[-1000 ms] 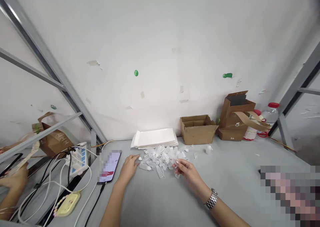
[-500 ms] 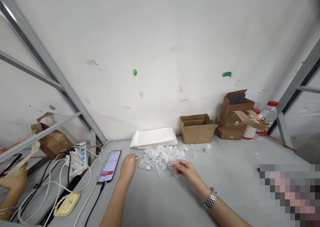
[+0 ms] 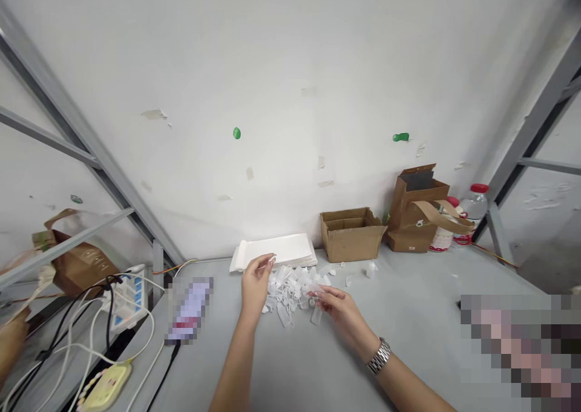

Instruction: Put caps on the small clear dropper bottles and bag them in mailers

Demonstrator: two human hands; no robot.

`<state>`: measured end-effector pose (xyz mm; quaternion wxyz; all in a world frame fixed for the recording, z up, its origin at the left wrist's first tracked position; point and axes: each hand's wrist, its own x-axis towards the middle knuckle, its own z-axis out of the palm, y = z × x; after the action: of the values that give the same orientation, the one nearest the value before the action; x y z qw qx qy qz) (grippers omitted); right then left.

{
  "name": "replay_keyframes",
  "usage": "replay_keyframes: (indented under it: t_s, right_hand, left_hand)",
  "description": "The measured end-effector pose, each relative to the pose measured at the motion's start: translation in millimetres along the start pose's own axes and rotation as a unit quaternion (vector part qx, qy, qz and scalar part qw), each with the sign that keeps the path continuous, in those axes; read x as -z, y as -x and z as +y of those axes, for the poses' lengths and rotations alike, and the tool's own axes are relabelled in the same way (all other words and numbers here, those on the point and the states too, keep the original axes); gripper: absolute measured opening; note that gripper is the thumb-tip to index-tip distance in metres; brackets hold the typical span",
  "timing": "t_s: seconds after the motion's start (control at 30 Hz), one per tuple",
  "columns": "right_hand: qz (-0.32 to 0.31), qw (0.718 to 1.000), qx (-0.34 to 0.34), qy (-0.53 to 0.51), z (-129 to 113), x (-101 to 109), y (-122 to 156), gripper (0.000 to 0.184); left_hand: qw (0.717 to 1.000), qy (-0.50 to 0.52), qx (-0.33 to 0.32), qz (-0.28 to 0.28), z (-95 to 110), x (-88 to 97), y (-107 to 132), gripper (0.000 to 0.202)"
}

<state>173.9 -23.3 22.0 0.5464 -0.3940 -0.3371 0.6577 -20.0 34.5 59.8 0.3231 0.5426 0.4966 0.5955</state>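
Note:
A heap of small clear plastic bottles and caps (image 3: 293, 282) lies on the grey table (image 3: 318, 363). My left hand (image 3: 255, 285) is raised just left of the heap, fingers pinched on a tiny white piece at its fingertips. My right hand (image 3: 336, 306), with a metal watch on the wrist, is closed on a small clear bottle (image 3: 316, 314) at the heap's near right side. A stack of white sheets (image 3: 276, 251) lies behind the heap against the wall.
An open cardboard box (image 3: 350, 233) and a brown paper bag (image 3: 420, 209) stand at the back right beside a red-capped bottle (image 3: 474, 203). A phone (image 3: 188, 309), a power strip (image 3: 124, 294) and cables lie at left. Metal frame bars rise on both sides.
My left hand has lifted off the table and moved right toward the heap, pinching a small white piece. My right hand stays at the heap with a bottle. The view shifted slightly.

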Motion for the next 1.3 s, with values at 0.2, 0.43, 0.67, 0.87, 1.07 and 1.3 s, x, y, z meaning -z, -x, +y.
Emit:
replay_keyframes:
  t_s: [0.2, 0.43, 0.67, 0.87, 1.07, 1.3]
  right_hand:
    - [-0.154, 0.987, -0.022, -0.049, -4, -2, 6, 0.032]
    - [-0.198, 0.98, -0.01, -0.034, -2, -7, 8, 0.034]
    - [-0.185, 0.982, -0.009, -0.033, -2, -6, 7, 0.034]
    - [-0.181, 0.983, -0.013, -0.033, -2, -7, 8, 0.032]
    - [-0.156, 0.987, -0.009, -0.036, 1, -6, 6, 0.035]
    - [-0.14, 0.99, 0.014, -0.024, 3, -3, 4, 0.032]
  left_hand:
    - [0.909, 0.351, 0.213, -0.077, -7, -39.7, 15, 0.04]
    - [0.827, 0.406, 0.328, -0.209, -7, -54.5, 45, 0.028]
    - [0.829, 0.41, 0.336, -0.179, -3, -51.6, 42, 0.033]
    - [0.819, 0.433, 0.337, -0.168, -5, -52.7, 44, 0.029]
    - [0.849, 0.393, 0.318, -0.155, -4, -53.4, 44, 0.027]
    - [0.879, 0.355, 0.268, -0.17, 0, -49.1, 43, 0.028]
